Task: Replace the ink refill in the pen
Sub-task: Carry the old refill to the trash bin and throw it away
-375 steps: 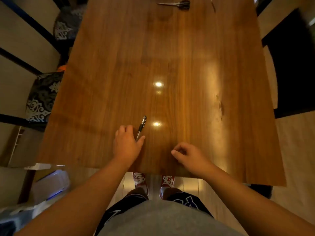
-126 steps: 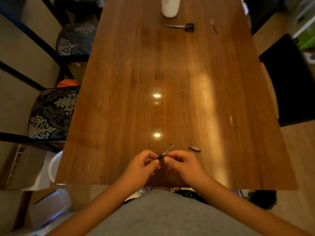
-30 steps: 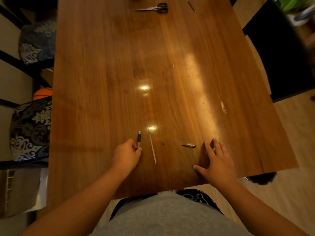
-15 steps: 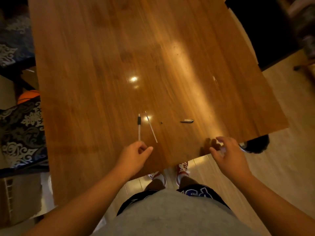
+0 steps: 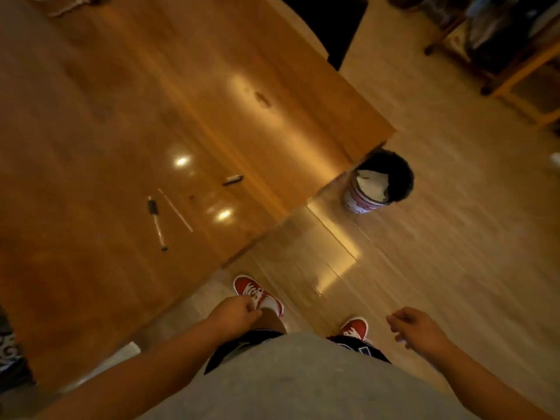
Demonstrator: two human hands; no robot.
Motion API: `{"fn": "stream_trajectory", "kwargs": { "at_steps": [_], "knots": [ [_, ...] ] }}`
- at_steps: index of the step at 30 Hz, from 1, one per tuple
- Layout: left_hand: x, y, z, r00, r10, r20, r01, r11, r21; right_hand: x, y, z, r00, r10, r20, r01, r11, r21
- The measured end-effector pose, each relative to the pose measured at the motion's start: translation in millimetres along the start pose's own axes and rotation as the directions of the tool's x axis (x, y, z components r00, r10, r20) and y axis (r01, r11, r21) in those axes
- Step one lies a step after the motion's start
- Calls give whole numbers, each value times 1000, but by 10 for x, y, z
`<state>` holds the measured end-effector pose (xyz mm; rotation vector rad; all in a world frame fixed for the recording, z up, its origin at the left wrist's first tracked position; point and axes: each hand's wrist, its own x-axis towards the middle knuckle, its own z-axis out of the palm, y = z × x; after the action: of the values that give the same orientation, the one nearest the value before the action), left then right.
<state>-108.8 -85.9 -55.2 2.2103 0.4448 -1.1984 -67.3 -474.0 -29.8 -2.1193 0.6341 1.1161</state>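
The pen barrel [image 5: 156, 221] and thin ink refill [image 5: 175, 210] are lying side by side on the wooden table [image 5: 91, 122], at ten o'clock from the person's left hand [image 5: 235, 314]. That hand is curling loosely, empty; the right hand [image 5: 416, 331] is blurring, its grip impossible to tell.

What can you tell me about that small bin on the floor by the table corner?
The bin is a small round container standing upright on the pale wood-look floor, just off the table's near corner and apart from it. Its outer wall looks white with a pinkish pattern, too blurred to read. A dark liner drapes over the far rim, and something white, perhaps paper, lies inside. Neither hand touches it.
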Motion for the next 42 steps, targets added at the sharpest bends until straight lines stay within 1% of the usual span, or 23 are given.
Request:
{"fn": "stream_trajectory", "kwargs": {
  "at_steps": [3, 5, 9, 12, 14, 15, 19, 23, 25, 28, 30, 34, 38, 40, 42],
  "knots": [
    [64, 386, 219, 1000, -15, -1, 15, 996, 89, -87, 702, -256, 997, 74, -15, -72, 993, 93],
    [88, 717, 390, 1000, -28, 10, 27, 995, 91, -160, 1178, -432, 993, 115, -28, -110, 983, 145],
    [76, 1486, 789, 999, -5, 33, 2, 997, 83, -289, 2032, -785, 979, 200, -48, -183, 954, 237],
    [58, 1982, 1031, 998, 20, 55, -24, 997, 78, -347, 2479, -1019, 961, 265, -73, -226, 913, 339],
    [88, 2264, 1114, 998, 60, 35, -63, 992, 111, -304, 2645, -1185, 956, 283, -71, -235, 891, 388],
    [119, 2379, 1136, 997, 75, 34, -78, 989, 122, -254, 2687, -1275, 956, 286, -69, -236, 885, 402],
    [281, 2739, 1131, 997, 49, 66, -59, 986, 153, 109, 2635, -1705, 963, 254, -94, -191, 881, 432],
    [588, 3079, 1034, 996, 16, 86, -34, 978, 206, 609, 2344, -2281, 974, 193, -122, -123, 893, 432],
    [813, 3292, 967, 997, 8, 76, -24, 978, 209, 843, 2171, -2602, 976, 170, -136, -97, 899, 428],
    [1130, 3730, 833, 995, -8, 101, -12, 980, 197, 1090, 1951, -3111, 975, 160, -151, -80, 897, 434],
    [1338, 4078, 706, 994, -7, 108, -15, 980, 200, 1183, 1840, -3455, 976, 172, -136, -97, 895, 436],
    [1669, 4971, 441, 989, 41, 143, -79, 960, 269, 1255, 1793, -4027, 966, 233, -115, -151, 863, 481],
    [1998, 5953, 273, 981, 137, 136, -169, 951, 261, 1342, 1873, -4497, 947, 306, -95, -222, 840, 495],
    [2176, 6431, 221, 977, 179, 120, -207, 935, 289, 1484, 1956, -4736, 940, 334, -77, -256, 834, 489],
    [2345, 6878, 193, 969, 210, 128, -238, 934, 266, 1689, 2028, -5005, 927, 370, -58, -302, 830, 469]
  ]
}}
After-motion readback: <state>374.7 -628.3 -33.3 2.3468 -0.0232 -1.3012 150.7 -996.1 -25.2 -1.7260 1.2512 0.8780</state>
